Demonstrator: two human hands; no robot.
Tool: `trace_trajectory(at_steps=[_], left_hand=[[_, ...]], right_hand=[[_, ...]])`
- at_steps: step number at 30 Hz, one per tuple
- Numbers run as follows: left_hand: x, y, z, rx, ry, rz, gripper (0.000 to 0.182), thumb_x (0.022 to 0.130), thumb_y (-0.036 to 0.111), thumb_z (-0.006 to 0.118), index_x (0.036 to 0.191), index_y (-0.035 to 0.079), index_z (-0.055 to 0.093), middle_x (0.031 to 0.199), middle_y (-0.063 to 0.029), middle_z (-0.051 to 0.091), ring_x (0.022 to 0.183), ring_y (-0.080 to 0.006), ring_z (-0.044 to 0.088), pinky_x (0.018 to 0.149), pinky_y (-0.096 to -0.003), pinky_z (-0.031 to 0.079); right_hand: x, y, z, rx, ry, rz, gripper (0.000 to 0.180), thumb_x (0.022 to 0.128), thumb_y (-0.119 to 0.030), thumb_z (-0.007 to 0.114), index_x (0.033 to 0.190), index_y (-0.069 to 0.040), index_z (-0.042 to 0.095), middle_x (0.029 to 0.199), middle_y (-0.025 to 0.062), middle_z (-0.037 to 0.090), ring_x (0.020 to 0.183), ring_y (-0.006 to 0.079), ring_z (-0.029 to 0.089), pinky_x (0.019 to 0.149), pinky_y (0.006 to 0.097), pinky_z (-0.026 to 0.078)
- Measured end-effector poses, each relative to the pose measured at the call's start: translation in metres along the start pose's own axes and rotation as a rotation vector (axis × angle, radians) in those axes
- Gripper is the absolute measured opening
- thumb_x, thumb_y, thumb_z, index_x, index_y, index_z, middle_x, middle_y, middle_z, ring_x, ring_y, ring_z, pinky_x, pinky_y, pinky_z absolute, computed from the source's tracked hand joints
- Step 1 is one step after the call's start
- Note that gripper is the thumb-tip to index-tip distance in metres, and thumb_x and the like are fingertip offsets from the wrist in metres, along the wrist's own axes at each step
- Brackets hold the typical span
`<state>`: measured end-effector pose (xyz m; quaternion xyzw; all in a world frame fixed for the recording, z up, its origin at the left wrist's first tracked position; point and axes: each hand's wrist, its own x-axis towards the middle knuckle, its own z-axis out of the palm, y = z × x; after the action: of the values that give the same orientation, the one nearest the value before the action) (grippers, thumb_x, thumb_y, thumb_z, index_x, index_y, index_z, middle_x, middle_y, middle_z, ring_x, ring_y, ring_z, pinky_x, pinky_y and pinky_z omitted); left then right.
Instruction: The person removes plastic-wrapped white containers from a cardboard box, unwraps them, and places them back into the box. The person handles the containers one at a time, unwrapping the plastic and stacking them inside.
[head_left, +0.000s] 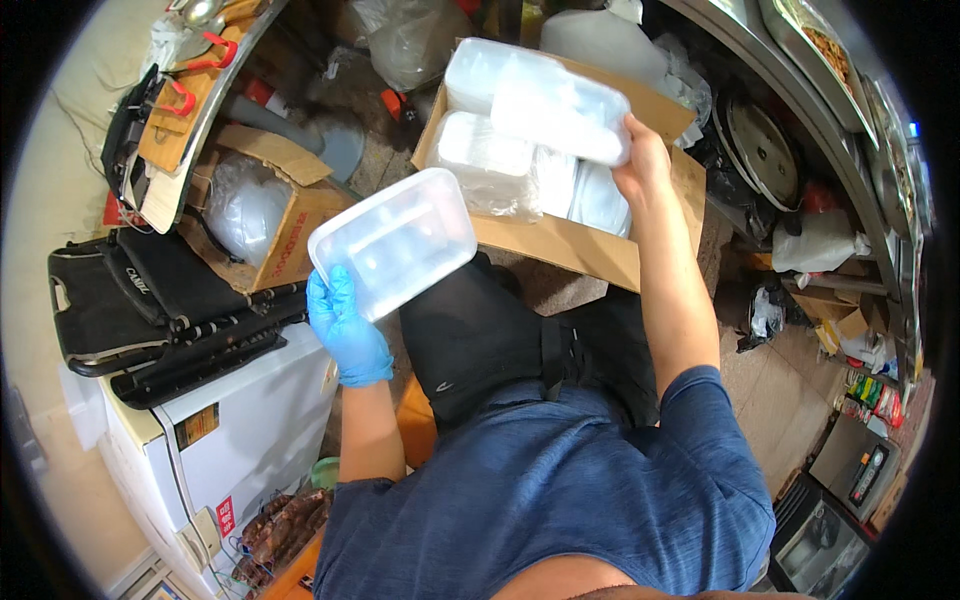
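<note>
A blue disposable glove covers my left hand (347, 330), which grips a clear rectangular plastic food container (397, 244) by one corner. The container is tilted, and nothing shows inside it. My bare right hand (646, 161) holds the near end of a translucent plastic piece (559, 112), a container or lid; glare hides which. That piece lies over an open cardboard box (562, 244) before my knees. Inside the box are plastic-wrapped stacks of containers (480, 157) and more clear plastic pieces (600, 199).
Left of me, a smaller carton (289, 232) holds a bagged white item (247, 206). A folded black chair (157, 292) rests on a white refrigerator (247, 420). Wooden boards and red-handled scissors (180, 97) lie upper left. A metal counter (840, 150) curves along the right.
</note>
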<state>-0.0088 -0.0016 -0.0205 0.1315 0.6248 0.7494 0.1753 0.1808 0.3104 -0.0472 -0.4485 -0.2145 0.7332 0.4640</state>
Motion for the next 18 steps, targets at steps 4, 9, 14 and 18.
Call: trace_trajectory(at_steps=[4, 9, 14, 18], left_hand=[[0.001, 0.004, -0.003, 0.008, 0.036, -0.024, 0.029, 0.097, 0.016, 0.056, 0.121, 0.0, 0.057, 0.111, -0.0064, 0.062, 0.099, -0.014, 0.06, 0.088, -0.0297, 0.05], [0.005, 0.003, -0.006, 0.016, 0.047, -0.03, 0.023, 0.097, 0.016, 0.056, 0.114, 0.001, 0.059, 0.102, -0.0041, 0.063, 0.092, -0.0108, 0.059, 0.083, -0.0273, 0.05], [0.009, -0.004, -0.017, -0.001, 0.01, -0.03, 0.03, 0.097, 0.016, 0.056, 0.123, 0.001, 0.058, 0.113, -0.006, 0.063, 0.099, -0.0133, 0.06, 0.088, -0.0292, 0.05], [0.012, -0.009, -0.014, -0.013, -0.009, -0.022, 0.029, 0.096, 0.015, 0.057, 0.121, 0.001, 0.059, 0.113, -0.0056, 0.063, 0.1, -0.0133, 0.06, 0.088, -0.0286, 0.05]], right_hand=[[0.052, 0.007, 0.046, -0.025, -0.009, -0.009, 0.03, 0.095, -0.011, 0.053, 0.115, 0.011, 0.053, 0.111, 0.017, 0.06, 0.095, 0.0257, 0.062, 0.081, 0.0366, 0.052], [0.091, 0.026, 0.064, -0.429, 0.052, -0.042, 0.028, 0.093, -0.012, 0.058, 0.112, 0.009, 0.057, 0.103, 0.0148, 0.061, 0.09, 0.0221, 0.06, 0.073, 0.0354, 0.05], [0.09, 0.03, 0.059, -0.707, 0.111, -0.177, 0.028, 0.088, -0.014, 0.063, 0.109, 0.003, 0.065, 0.095, 0.0118, 0.065, 0.08, 0.0179, 0.06, 0.066, 0.0313, 0.05], [0.094, 0.036, 0.055, -0.821, 0.149, -0.216, 0.031, 0.084, -0.021, 0.065, 0.108, -0.001, 0.069, 0.094, 0.0145, 0.07, 0.081, 0.0229, 0.066, 0.074, 0.0356, 0.052]])
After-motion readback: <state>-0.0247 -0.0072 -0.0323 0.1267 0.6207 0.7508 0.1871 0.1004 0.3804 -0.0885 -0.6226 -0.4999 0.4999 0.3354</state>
